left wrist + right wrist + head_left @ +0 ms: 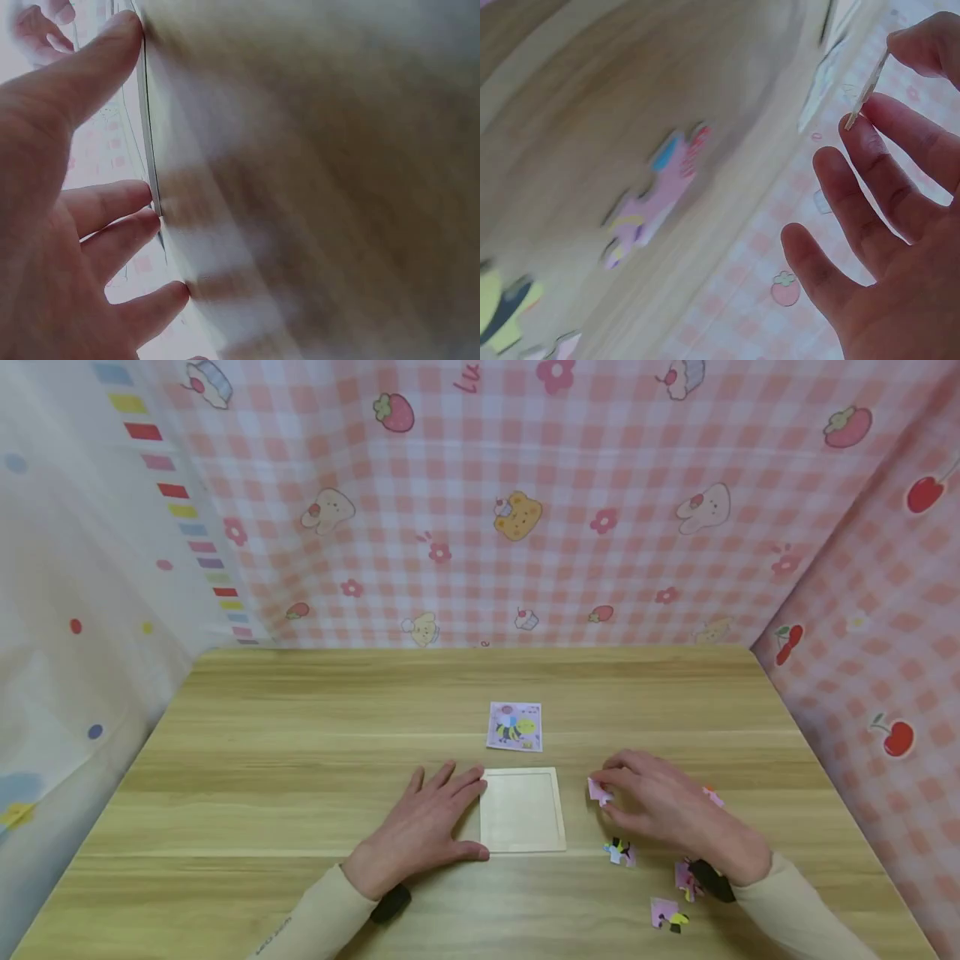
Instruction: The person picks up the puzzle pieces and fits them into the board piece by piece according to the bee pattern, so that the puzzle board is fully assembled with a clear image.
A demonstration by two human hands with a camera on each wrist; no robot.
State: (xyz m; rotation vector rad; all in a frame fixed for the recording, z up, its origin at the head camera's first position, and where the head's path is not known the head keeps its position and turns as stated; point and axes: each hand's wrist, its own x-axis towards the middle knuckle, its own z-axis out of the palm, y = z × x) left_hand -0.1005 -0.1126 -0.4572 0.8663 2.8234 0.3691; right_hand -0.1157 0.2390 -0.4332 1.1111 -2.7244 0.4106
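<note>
A shallow square wooden puzzle tray [559, 810] lies on the table, its inside bare. My left hand [423, 822] rests at the tray's left side, fingers spread, with the thumb and fingertips right at its edge. To the right of the tray, my right hand [667, 793] pinches a pink jigsaw piece [598, 792] between thumb and fingertips. The right wrist view shows that piece [868, 90] edge-on, held up off the tabletop, while the other fingers extend loosely.
Loose jigsaw pieces lie around the right forearm: one with black and blue [619, 852], a pink-and-yellow one [664, 913], another by the wrist [684, 878] and one partly hidden behind the hand [712, 795]. A bee picture card [514, 727] lies beyond the tray. Patterned curtains [465, 510] enclose the table.
</note>
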